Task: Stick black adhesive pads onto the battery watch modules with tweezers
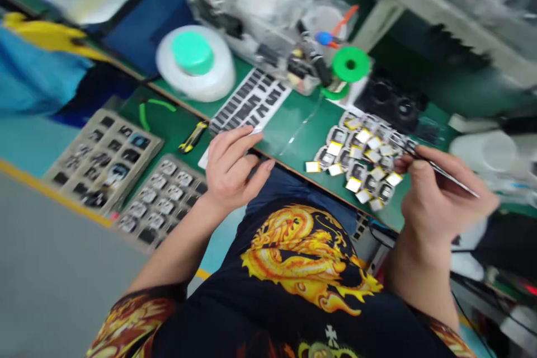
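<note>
Head view, bench items, nearest first.

Right hand (444, 193): thumb and fingers pinched on slender steel tweezers (444, 173), tips at the edge of the heap below.
Left hand (232, 170): fingers loosely spread, fingertips on a white paper strip (251, 131).

Just left of the right hand: a heap of small dark components with white and yellow tabs (356, 159), on a green bench mat (293, 123).
Beyond the left hand: a sheet of black rectangular pads (251, 98).
Left of the left hand: a yellow-and-black utility knife (193, 137), green-handled pliers (153, 112), two grey trays of small parts (161, 198).
Farther off, past both hands: a white tape roll with a green core (195, 61), a green tape spool (350, 64).
</note>
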{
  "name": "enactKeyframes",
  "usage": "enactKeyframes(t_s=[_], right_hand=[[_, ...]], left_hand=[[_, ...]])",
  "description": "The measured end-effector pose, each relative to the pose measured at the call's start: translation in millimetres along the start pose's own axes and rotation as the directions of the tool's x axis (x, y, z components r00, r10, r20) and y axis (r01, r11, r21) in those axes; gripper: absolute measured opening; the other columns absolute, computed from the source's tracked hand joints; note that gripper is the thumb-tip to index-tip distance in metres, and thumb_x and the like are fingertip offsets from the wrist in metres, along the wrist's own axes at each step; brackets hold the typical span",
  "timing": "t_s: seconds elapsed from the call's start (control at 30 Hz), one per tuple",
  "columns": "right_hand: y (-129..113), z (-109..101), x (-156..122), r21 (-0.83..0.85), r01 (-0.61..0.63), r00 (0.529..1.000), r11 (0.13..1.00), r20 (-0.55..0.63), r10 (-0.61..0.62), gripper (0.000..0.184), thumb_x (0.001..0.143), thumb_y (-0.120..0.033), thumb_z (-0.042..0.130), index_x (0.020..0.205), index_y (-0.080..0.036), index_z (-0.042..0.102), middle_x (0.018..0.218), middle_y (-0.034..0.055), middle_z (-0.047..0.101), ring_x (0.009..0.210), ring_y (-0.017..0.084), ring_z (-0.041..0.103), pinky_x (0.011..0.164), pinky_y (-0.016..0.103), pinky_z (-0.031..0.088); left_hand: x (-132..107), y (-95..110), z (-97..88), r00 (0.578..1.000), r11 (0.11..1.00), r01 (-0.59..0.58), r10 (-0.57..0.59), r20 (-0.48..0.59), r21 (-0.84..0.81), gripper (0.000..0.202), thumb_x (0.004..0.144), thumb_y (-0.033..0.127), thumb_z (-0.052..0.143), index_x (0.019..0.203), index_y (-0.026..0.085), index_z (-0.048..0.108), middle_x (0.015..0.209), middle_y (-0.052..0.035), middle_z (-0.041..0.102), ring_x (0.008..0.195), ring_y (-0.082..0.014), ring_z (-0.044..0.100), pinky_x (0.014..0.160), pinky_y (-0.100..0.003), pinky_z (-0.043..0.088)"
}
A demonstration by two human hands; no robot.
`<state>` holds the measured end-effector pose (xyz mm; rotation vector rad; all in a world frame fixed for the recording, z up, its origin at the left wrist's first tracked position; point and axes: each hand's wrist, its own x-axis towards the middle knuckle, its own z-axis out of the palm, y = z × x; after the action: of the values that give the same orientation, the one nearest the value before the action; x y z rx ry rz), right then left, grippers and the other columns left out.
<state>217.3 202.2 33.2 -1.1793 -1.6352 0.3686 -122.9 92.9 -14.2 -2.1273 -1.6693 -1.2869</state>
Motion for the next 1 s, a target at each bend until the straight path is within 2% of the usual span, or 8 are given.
enactKeyframes(t_s=[0.1,0.2,0.3,0.37,0.47,0.53,0.8,1.0], right_hand=[[34,-27,10,-0.063,0.027,0.995,0.998,-0.093,-0.033,0.015,0.094,-0.028,0.09,0.109,-0.027,0.092,0.1,0.0101,0.084,0.079,0.022,0.081,0.065,0.038,0.065],[55,-45,11,-0.117,-0.048,0.996,0.992,-0.082,0.038,0.014,0.098,-0.028,0.086,0.111,-0.026,0.091,0.105,0.0077,0.084,0.092,0.024,0.082,0.075,0.04,0.068],[64,-49,8,-0.105,-0.064,0.998,0.992,-0.019,0.062,0.014,0.1,-0.025,0.083,0.112,-0.03,0.089,0.109,0.0045,0.085,0.101,0.024,0.082,0.087,0.043,0.069],[65,-46,6,-0.098,-0.038,0.998,0.995,0.046,0.043,0.016,0.101,-0.021,0.08,0.111,-0.03,0.088,0.11,0.0037,0.086,0.104,0.023,0.082,0.093,0.043,0.068],[64,-43,4,-0.094,-0.018,0.99,0.995,0.134,0.03,0.02,0.104,-0.017,0.075,0.113,-0.029,0.088,0.11,0.0035,0.087,0.105,0.022,0.082,0.096,0.042,0.068],[65,-42,2,-0.082,-0.031,0.987,0.996,0.152,0.043,0.021,0.104,-0.017,0.074,0.114,-0.029,0.087,0.111,0.0033,0.087,0.105,0.022,0.082,0.095,0.042,0.068],[72,-42,-4,-0.026,-0.078,0.98,0.997,0.182,0.081,0.021,0.106,-0.02,0.073,0.118,-0.03,0.087,0.115,0.0041,0.087,0.108,0.021,0.083,0.098,0.042,0.07],[74,-39,-4,-0.026,-0.075,0.979,0.997,0.188,0.078,0.021,0.107,-0.021,0.072,0.12,-0.03,0.087,0.115,0.0039,0.087,0.107,0.021,0.083,0.099,0.041,0.07]], left_hand=[[22,24,22.3,0.997,0.989,-0.054,0.061,0.051,-0.136,0.018,0.094,0.018,0.083,0.103,0.023,0.068,0.127,-0.0136,0.084,0.129,-0.0359,0.078,0.104,-0.055,0.064],[48,46,49.0,0.976,0.962,-0.12,0.159,0.147,-0.246,0.024,0.096,0.019,0.082,0.118,0.022,0.07,0.131,-0.0143,0.083,0.132,-0.0358,0.077,0.107,-0.055,0.064],[72,67,76.5,0.922,0.933,-0.179,0.27,0.279,-0.314,0.03,0.102,0.021,0.078,0.13,0.018,0.07,0.138,-0.0161,0.08,0.136,-0.0364,0.075,0.112,-0.057,0.062],[84,78,94.4,0.874,0.918,-0.208,0.33,0.357,-0.338,0.029,0.105,0.024,0.075,0.132,0.016,0.07,0.142,-0.0166,0.079,0.14,-0.0368,0.073,0.115,-0.057,0.061],[99,91,118.3,0.807,0.907,-0.262,0.393,0.441,-0.33,0.027,0.11,0.029,0.07,0.132,0.014,0.071,0.146,-0.0168,0.077,0.144,-0.0379,0.069,0.121,-0.058,0.058],[106,97,130.8,0.776,0.902,-0.296,0.419,0.471,-0.314,0.026,0.112,0.031,0.066,0.131,0.013,0.072,0.147,-0.016,0.077,0.146,-0.0382,0.068,0.123,-0.058,0.056],[120,104,155.8,0.701,0.89,-0.331,0.454,0.55,-0.314,0.028,0.113,0.035,0.064,0.127,0.013,0.077,0.144,-0.0171,0.078,0.147,-0.0389,0.067,0.124,-0.06,0.055],[124,103,161.3,0.688,0.889,-0.326,0.456,0.565,-0.322,0.029,0.113,0.035,0.064,0.126,0.013,0.078,0.14,-0.0182,0.079,0.144,-0.0398,0.069,0.121,-0.061,0.056]])
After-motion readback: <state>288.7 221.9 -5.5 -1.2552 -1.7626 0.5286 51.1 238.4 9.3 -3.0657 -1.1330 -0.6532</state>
